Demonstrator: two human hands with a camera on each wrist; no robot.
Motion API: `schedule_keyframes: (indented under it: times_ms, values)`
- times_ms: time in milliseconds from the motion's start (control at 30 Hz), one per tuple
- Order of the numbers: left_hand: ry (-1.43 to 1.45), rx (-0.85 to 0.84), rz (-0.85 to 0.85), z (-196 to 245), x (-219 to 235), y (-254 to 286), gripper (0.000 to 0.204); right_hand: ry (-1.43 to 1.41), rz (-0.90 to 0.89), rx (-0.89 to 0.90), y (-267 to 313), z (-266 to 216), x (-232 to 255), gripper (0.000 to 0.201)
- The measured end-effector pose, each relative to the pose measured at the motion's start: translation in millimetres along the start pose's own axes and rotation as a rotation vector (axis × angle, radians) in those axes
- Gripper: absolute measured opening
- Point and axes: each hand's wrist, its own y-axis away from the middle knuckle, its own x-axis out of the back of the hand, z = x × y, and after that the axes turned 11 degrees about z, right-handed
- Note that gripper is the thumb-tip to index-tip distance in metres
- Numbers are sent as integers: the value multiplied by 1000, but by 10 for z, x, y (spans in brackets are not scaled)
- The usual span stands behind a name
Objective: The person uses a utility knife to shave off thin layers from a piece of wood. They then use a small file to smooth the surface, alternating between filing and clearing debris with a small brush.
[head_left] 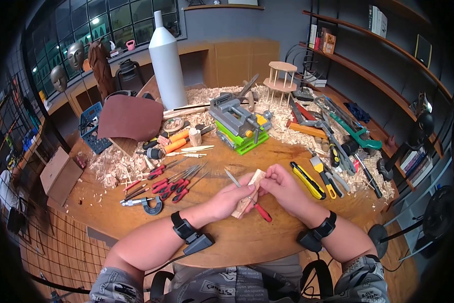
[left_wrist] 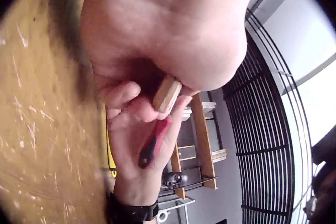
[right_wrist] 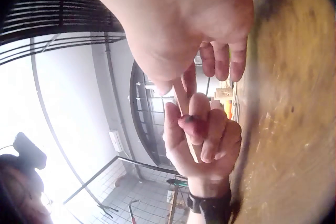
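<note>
My left hand (head_left: 228,201) grips a narrow strip of pale wood (head_left: 243,206), fingers curled round it. The same hand also holds a small file (head_left: 232,177) across the strip, its pointed metal blade showing beyond the thumb. Below the strip sticks out its red and black handle (head_left: 262,213), seen end-on in the right wrist view as a red knob (right_wrist: 193,126). My right hand (head_left: 283,186) pinches the upper end of the strip between thumb and forefinger; its other fingers (right_wrist: 222,61) hang loose in the right wrist view.
Red-handled files (head_left: 174,187) and a micrometer (head_left: 151,204) lie left of the hands. A yellow utility knife (head_left: 308,180) and a scraper (head_left: 322,171) lie to the right. Behind stands a grey vise (head_left: 234,113) on a green base, amid wood shavings (head_left: 282,126).
</note>
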Motion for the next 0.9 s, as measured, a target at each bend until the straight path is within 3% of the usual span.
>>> schedule_keyframes:
  times_ms: [133,267,300,367,400,433,467,500,533,567,600,633,700,833,900]
  values:
    - [-120,34,47,14,-89,38,41,-72,14,-141,-1,-88,-1,17]
    - [-295,66,-7,0,-46,22,47,-120,-28,-144,24,-178,12,14]
    - [-289,68,-4,-76,-12,-26,47,-159,33,-111,33,-194,30,15]
    - [-650,-605,146,-215,54,-146,54,-196,91,-84,11,-220,132,15]
    - [-647,-606,150,-268,94,-160,54,-148,241,104,-30,-244,245,17]
    - [-457,-569,250,-255,109,-165,48,-98,389,292,-59,-264,301,19]
    - [-267,-528,347,-237,125,-169,47,-93,385,290,-64,-286,300,19]
    - [-262,-531,351,-203,151,-154,47,8,429,418,-66,-320,293,21]
    - [-88,-356,315,-146,181,-112,46,110,470,546,-71,-344,290,23]
    - [85,-179,275,-74,192,-69,45,113,466,546,-90,-292,313,23]
    - [-25,-93,327,20,175,-37,33,264,379,416,-115,-185,355,26]
    - [-24,-96,326,-8,148,-64,33,412,291,286,-120,-135,368,29]
    - [-294,-204,612,-104,60,-142,16,450,341,294,-121,-103,325,27]
    - [-64,-71,548,-89,38,-98,17,620,272,406,-121,-96,262,14]
    - [3,34,334,-74,49,-91,24,705,173,362,-138,-55,299,13]
